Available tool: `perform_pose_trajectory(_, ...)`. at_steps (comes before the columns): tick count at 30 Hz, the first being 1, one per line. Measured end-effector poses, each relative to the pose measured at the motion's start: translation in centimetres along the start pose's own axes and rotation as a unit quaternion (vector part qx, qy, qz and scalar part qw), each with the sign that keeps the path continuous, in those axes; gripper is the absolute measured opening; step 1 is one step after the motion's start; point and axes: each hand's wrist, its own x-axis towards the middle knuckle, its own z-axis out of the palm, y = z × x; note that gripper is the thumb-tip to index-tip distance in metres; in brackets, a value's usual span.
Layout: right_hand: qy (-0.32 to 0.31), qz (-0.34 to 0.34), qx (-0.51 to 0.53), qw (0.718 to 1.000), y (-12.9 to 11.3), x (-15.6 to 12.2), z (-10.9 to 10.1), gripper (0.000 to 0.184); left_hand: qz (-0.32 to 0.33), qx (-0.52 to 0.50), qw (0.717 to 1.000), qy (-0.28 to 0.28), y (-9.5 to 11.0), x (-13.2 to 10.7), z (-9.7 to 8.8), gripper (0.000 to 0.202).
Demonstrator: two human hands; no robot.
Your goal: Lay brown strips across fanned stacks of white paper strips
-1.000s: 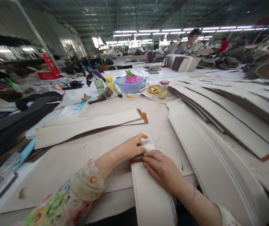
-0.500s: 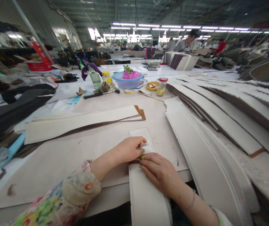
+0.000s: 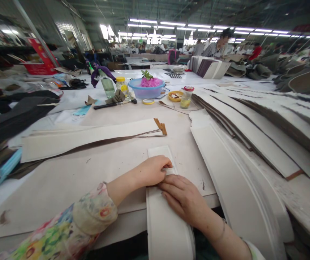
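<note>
A long white strip lies lengthwise before me, running off the table's near edge. Across its middle is a fold or join, mostly covered by my hands. My left hand is closed over the far part, its fingers curled down and bent at the strip's right side. Close against it, my right hand rests on the strip just nearer to me, fingers pressed together at the join. Its fingertips are partly hidden under the left hand. To the left lies a small stack of similar white strips with brown ends.
Broad curved panels lie to the right, beside layered white-and-brown pieces. Farther back stand a blue basin, a red-lidded jar, a yellow-lidded jar, a bottle and a black-handled brush. A person is in the background.
My left hand has shifted slightly right along the strip, its fingers more curled. My right fingers have slid up against it, covering the brown edge seen before. The view has shifted slightly.
</note>
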Motion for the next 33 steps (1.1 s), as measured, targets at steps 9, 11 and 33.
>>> perform_pose_trajectory(9,0.024,0.007,0.001,1.0,0.0,-0.3,0.0,0.023,0.064,0.055,0.996,0.016,0.5,-0.8,0.1,0.028)
perform_pose_trajectory(11,0.042,0.019,0.001,0.999,0.0,-0.3,0.1,0.021,0.073,0.068,0.995,0.016,0.5,-0.9,0.2,0.026)
perform_pose_trajectory(33,0.066,0.125,0.002,0.99,1.7,0.7,0.5,0.049,0.083,0.074,0.994,0.015,-0.1,-1.5,0.4,0.019)
